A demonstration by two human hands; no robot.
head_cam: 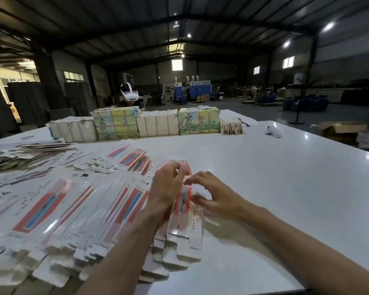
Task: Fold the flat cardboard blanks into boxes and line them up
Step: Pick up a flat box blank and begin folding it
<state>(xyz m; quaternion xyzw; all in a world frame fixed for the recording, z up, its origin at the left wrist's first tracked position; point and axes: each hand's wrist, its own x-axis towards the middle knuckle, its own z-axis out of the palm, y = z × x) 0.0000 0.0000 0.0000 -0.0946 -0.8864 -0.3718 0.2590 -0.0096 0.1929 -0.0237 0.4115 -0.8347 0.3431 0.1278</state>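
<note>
Our left hand (168, 185) and right hand (214, 195) pinch one blank (182, 202) at the right edge of the pile (62, 209); its long axis runs away from us, right hand outermost.

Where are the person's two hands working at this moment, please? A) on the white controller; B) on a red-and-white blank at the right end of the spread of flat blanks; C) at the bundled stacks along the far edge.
B: the left hand and the right hand both pinch the red-and-white blank, well short of the bundled stacks.
</note>
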